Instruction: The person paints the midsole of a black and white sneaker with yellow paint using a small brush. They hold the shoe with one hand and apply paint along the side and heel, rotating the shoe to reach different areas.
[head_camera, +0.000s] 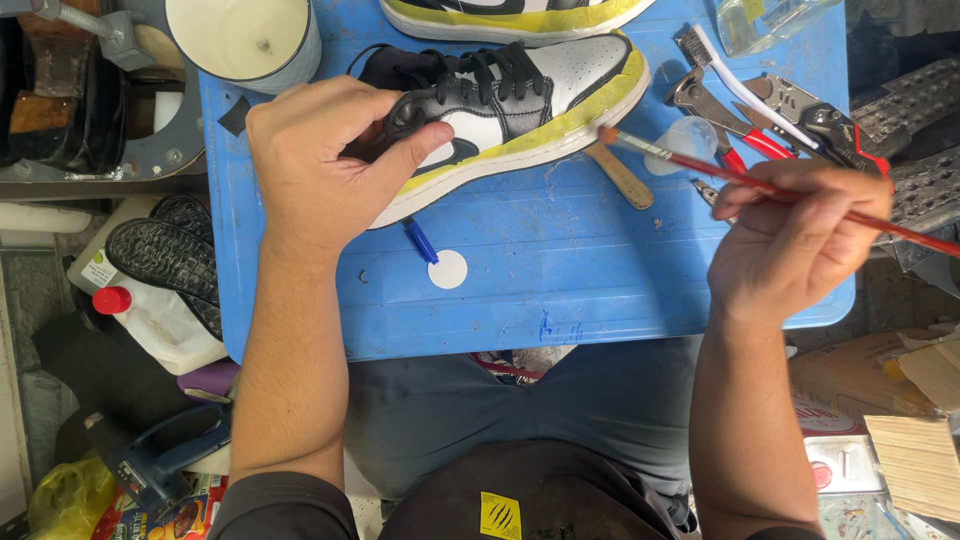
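My left hand (325, 160) is closed over the heel of the black and white sneaker (500, 105), thumb pressed against its side, fingers wrapped around the collar, pinning it on its side on the blue table (560, 290); my right hand (795, 240) is pinched shut around a thin red-handled paintbrush (760, 185), held like a pen, its orange-tipped bristles just beside the sneaker's toe end, at the edge of the sole; the sole and its rim are coated yellow, the laces are black, and the toe points to my right.

Under the brush tip a flat wooden stick (620, 175) lies on the table, touching the sole's edge; beside it stand a small clear cup (685, 140), red-handled pliers (720, 115) and a white-handled brush (730, 75) laid across them; nearer me, a blue pen (421, 240) and a white disc (447, 269) lie just beside each other on the bare blue surface; a second sneaker (510, 15) with the same yellow sole sits beyond the first, partly cut off by the top of the view; a white round tub (245, 40) stands at the table's far left corner; off the table to my left, black rubber soles (165, 255) rest on a white jug with a red cap (155, 320).
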